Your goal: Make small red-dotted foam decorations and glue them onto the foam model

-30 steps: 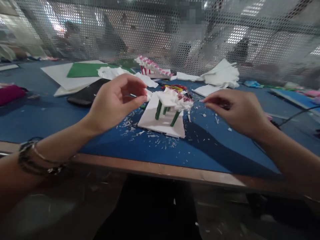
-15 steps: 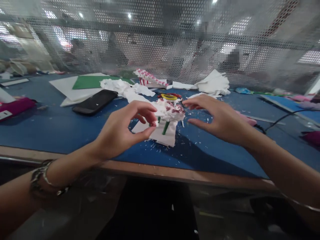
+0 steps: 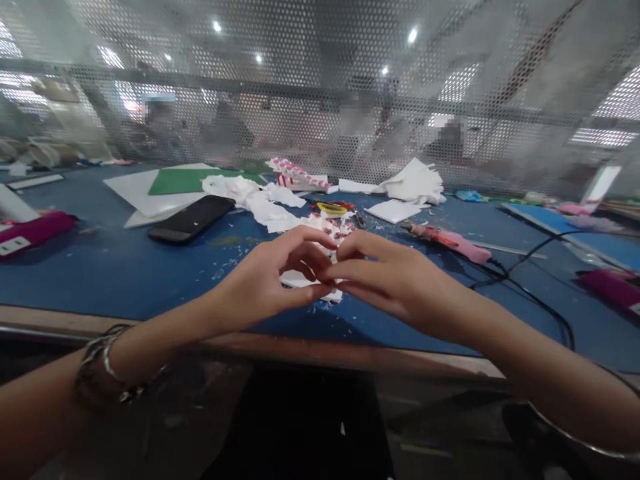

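Note:
My left hand (image 3: 273, 277) is closed in a pinch, its thumb and fingertips meeting those of my right hand (image 3: 395, 273). My right hand is closed too, with its fingers pressed together. Half a second ago a small dark-red and white piece showed in the left pinch; now the touching fingertips mostly hide what is between them. Just behind the hands stands a small white model with dark-red bits on top (image 3: 340, 229), largely covered by the fingers. Part of its white base (image 3: 295, 280) shows below.
Behind lie yellow-and-red-handled pliers (image 3: 333, 209), crumpled white tissue (image 3: 245, 193) and a pink-and-white model (image 3: 295, 175). A black phone (image 3: 193, 219) lies left, near a green sheet (image 3: 175, 181). Right are a pink corded tool (image 3: 453, 243) and black cable (image 3: 555, 313). White scraps litter the blue tabletop (image 3: 125, 273).
My right hand has moved left and closed, so its fingertips now meet the left ones. My left hand has shifted slightly right. The pink corded tool, earlier behind the right hand, is uncovered.

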A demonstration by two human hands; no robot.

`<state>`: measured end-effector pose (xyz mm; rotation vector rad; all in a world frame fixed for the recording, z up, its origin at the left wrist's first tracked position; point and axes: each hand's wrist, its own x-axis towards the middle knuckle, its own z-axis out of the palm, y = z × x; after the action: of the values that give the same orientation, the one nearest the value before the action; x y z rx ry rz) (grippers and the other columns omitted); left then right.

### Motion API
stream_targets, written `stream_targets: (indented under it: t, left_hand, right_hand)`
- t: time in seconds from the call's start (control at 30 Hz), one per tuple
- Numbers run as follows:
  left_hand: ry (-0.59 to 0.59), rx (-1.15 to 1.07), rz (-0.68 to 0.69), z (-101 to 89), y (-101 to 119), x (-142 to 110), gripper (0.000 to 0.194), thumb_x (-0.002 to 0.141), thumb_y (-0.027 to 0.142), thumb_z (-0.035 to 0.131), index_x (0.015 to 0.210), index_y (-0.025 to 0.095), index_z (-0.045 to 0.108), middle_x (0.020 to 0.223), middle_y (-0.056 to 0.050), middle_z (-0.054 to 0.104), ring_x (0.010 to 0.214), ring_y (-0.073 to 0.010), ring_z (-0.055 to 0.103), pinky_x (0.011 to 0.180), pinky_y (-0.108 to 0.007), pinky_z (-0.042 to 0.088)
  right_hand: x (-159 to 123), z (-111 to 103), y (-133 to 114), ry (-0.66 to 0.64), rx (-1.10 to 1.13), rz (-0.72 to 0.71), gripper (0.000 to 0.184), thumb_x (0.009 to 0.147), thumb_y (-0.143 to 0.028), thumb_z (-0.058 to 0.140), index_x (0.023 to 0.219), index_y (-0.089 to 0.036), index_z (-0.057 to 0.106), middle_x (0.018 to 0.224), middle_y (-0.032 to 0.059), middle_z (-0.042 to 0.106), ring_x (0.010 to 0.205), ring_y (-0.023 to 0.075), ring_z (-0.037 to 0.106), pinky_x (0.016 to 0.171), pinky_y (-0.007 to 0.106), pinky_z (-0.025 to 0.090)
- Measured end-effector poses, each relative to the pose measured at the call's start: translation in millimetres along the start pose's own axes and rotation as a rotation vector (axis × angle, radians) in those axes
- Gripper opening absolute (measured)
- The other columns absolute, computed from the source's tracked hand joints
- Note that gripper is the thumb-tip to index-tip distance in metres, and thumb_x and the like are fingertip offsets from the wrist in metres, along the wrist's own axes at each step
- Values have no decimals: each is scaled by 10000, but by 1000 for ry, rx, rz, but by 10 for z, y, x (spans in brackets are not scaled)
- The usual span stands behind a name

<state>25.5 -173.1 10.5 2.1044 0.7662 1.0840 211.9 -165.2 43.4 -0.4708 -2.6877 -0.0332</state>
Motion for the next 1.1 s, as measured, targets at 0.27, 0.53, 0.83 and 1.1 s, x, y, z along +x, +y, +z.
stream_targets:
  t: [0.27, 0.53, 0.83, 1.1]
  left_hand:
    - [-32, -97, -75, 35, -16, 22, 300, 708, 162, 591, 961, 197, 432, 796, 13, 603, 761, -110, 604, 706, -213, 496]
    - [92, 209, 83, 36, 55, 41, 218, 738, 165, 549, 946, 187, 487, 914, 0, 579, 833, -114, 566, 759, -223, 468]
    - [487, 500, 283, -285, -77, 43, 194, 691, 63, 550, 865, 147, 554, 843, -25, 552, 697, -85, 516, 604, -192, 452]
    - [482, 570, 62, -564, -340, 301, 117, 724, 203, 564, 789, 116, 608, 739, -42, 626, 650, -98, 543, 604, -190, 437]
  right_hand:
    - [-29, 23, 41, -46, 50, 42, 125, 821, -184, 448, 869, -133, 551, 899, 79, 535, 845, 149, 489, 743, 279, 414]
    - [-59, 14, 74, 62, 39, 66, 52, 759, -132, 511, 801, -155, 531, 835, 32, 541, 776, 112, 498, 697, 223, 400]
    - [-217, 184, 295, 122, 161, 375, 60, 697, -126, 529, 747, -154, 514, 684, -7, 540, 577, 69, 471, 548, 198, 393]
    - [-162, 420, 415, 180, 423, 610, 75, 657, -145, 527, 723, -159, 496, 607, -28, 534, 512, 60, 473, 500, 199, 401]
